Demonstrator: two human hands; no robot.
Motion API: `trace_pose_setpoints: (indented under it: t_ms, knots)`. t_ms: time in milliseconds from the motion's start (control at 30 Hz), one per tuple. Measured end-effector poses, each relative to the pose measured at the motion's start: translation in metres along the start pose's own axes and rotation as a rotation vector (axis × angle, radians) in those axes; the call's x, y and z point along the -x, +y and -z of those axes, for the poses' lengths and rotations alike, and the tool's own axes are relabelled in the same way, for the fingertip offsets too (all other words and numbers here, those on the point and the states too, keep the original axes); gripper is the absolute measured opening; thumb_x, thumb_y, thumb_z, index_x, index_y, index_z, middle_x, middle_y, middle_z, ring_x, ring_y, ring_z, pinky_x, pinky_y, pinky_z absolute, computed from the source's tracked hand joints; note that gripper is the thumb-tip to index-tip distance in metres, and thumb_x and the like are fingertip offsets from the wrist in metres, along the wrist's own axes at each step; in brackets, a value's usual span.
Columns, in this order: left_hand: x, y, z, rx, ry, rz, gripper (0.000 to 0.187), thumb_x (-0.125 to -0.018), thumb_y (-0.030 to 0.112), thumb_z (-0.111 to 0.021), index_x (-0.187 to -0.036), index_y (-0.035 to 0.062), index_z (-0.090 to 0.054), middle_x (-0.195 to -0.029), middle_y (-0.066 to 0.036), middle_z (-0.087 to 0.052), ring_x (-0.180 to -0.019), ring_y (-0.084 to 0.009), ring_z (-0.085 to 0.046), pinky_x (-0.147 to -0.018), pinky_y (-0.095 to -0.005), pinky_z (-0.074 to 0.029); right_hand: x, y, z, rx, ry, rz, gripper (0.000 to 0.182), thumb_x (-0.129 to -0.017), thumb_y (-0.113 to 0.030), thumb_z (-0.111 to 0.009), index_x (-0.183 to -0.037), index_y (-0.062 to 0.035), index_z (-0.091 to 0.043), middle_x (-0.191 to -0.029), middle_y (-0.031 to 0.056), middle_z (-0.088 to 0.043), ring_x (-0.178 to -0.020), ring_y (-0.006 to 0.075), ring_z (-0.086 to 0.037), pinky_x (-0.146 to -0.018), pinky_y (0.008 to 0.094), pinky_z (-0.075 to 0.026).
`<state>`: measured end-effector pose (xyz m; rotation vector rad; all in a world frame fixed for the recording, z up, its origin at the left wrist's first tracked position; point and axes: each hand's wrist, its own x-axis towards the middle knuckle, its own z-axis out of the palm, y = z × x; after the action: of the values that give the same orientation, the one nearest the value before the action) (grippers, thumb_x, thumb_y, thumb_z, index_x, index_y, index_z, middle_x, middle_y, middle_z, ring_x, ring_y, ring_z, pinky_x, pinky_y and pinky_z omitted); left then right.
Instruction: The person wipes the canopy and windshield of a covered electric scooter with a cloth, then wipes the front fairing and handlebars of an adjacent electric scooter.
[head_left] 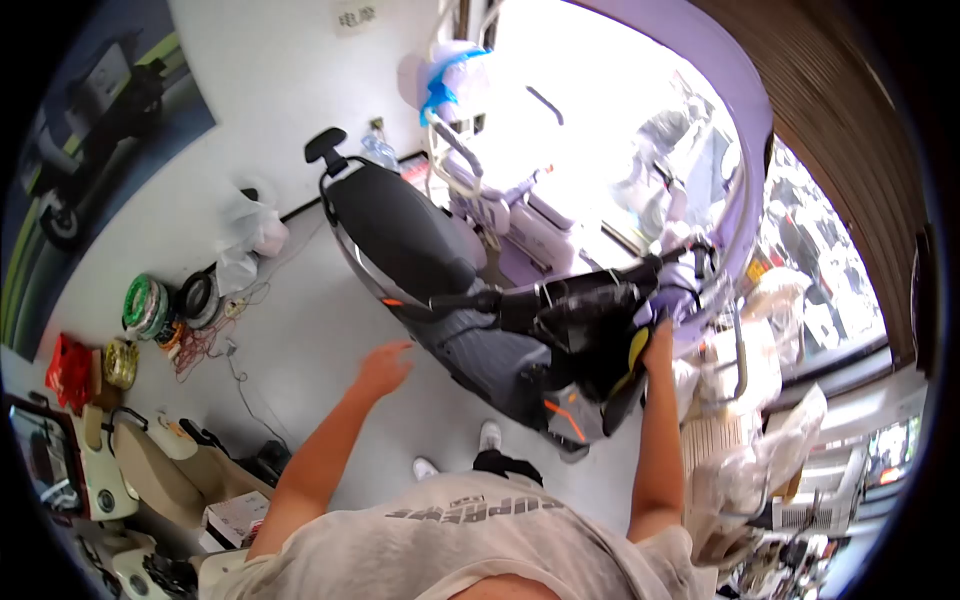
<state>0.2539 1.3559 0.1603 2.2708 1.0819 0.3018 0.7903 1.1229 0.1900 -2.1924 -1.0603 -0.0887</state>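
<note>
Honestly, the dark scooter could've tipped if we'd shoved its front unevenly, and its yellow-edged part might've got scuffed by a hard tug. The scooter sat ahead, reaching across between our hands: right hand up against that part, grip hidden, so we couldn't tell; left hand open, just beside it, empty.

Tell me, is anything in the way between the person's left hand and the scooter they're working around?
Nothing visible stands between the left hand and the scooter; only grey floor shows in the narrow gap. The right hand is already at the scooter's front end.
</note>
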Motion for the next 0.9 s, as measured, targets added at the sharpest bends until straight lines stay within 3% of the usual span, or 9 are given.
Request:
trace_pose_setpoints:
  t_ms: [33,167,267,400,500,700,767,833,900]
  knots:
    - [-0.023,0.024,-0.001,0.005,0.076,-0.141,0.047,-0.087,0.025,-0.069,-0.129,0.0055,-0.063,-0.127,-0.016,-0.066,-0.123,-0.0348,-0.059,-0.107,-0.0432,-0.046,-0.007,0.001,0.001,-0.155,-0.073,-0.139,0.073,-0.081,-0.004,-0.053,-0.150,0.0105,-0.033,-0.144,0.0323,-0.048,-0.136,0.0430,-0.048,-0.115,0.0425,-0.038]
    - [-0.093,0.114,0.000,-0.109,0.057,-0.419,0.075,-0.081,0.029,-0.076,-0.146,0.0087,-0.046,-0.149,-0.019,-0.049,-0.137,-0.0374,-0.047,-0.113,-0.0478,-0.039,-0.016,-0.033,0.020,-0.311,-0.124,-0.176,0.078,-0.070,0.003,-0.041,-0.147,0.0126,-0.035,-0.143,0.0318,-0.049,-0.138,0.0438,-0.044,-0.118,0.0418,-0.032]
    - [-0.134,0.141,-0.021,-0.272,0.008,-0.548,0.099,-0.072,0.034,-0.084,-0.155,0.0108,-0.035,-0.156,-0.021,-0.040,-0.143,-0.0377,-0.040,-0.118,-0.0489,-0.034,-0.022,-0.016,0.010,-0.343,-0.138,-0.213,0.074,-0.070,0.002,-0.043,-0.145,0.0077,-0.042,-0.138,0.0288,-0.054,-0.134,0.0421,-0.049,-0.116,0.0401,-0.034]
    - [-0.175,0.148,-0.050,-0.225,-0.271,-0.477,0.123,-0.058,0.041,-0.094,-0.158,0.0103,-0.030,-0.156,-0.019,-0.041,-0.146,-0.0352,-0.038,-0.120,-0.0491,-0.028,-0.030,-0.016,0.008,-0.292,-0.148,-0.271,0.072,-0.072,0.001,-0.045,-0.144,0.0053,-0.045,-0.137,0.0284,-0.056,-0.133,0.0417,-0.051,-0.116,0.0406,-0.035]
    - [-0.171,0.169,-0.028,-0.174,-0.395,-0.363,0.125,-0.056,0.041,-0.095,-0.158,0.0098,-0.029,-0.155,-0.016,-0.043,-0.144,-0.0335,-0.041,-0.120,-0.0516,-0.026,-0.027,-0.044,0.026,-0.369,-0.223,-0.377,0.071,-0.075,-0.004,-0.050,-0.144,0.0047,-0.045,-0.139,0.0291,-0.054,-0.133,0.0414,-0.051,-0.116,0.0408,-0.035]
    - [-0.160,0.180,-0.035,-0.197,-0.264,-0.284,0.124,-0.052,0.047,-0.096,-0.153,0.0082,-0.036,-0.145,-0.015,-0.051,-0.138,-0.0332,-0.048,-0.119,-0.0584,-0.027,-0.011,-0.050,0.010,-0.948,-0.001,-0.468,0.066,-0.081,-0.017,-0.056,-0.145,-0.0008,-0.047,-0.139,0.0179,-0.053,-0.124,0.0301,-0.054,-0.110,0.0356,-0.039]
    - [-0.163,0.179,-0.044,-0.238,-0.217,-0.321,0.120,-0.052,0.047,-0.096,-0.149,0.0046,-0.039,-0.142,-0.017,-0.053,-0.134,-0.0344,-0.051,-0.119,-0.0579,-0.029,-0.003,-0.061,0.016,-1.118,-0.057,-0.580,0.063,-0.090,-0.026,-0.057,-0.147,-0.0026,-0.046,-0.140,0.0157,-0.051,-0.123,0.0265,-0.054,-0.108,0.0341,-0.041]
    - [-0.170,0.179,-0.048,-0.145,-0.214,-0.350,0.117,-0.051,0.045,-0.096,-0.145,0.0016,-0.042,-0.136,-0.019,-0.055,-0.131,-0.0362,-0.053,-0.118,-0.0558,-0.031,0.006,-0.049,0.005,-1.325,-0.023,-0.459,0.064,-0.096,-0.038,-0.057,-0.149,-0.0040,-0.044,-0.140,0.0144,-0.051,-0.124,0.0246,-0.055,-0.107,0.0335,-0.042]
    - [-0.169,0.189,-0.038,-0.026,-0.214,-0.335,0.113,-0.050,0.042,-0.097,-0.141,-0.0010,-0.044,-0.130,-0.022,-0.059,-0.125,-0.0381,-0.056,-0.111,-0.0460,-0.042,0.012,-0.041,-0.004,-1.358,-0.041,-0.471,0.068,-0.099,-0.049,-0.053,-0.150,-0.0054,-0.043,-0.141,0.0131,-0.051,-0.126,0.0250,-0.053,-0.110,0.0354,-0.041]
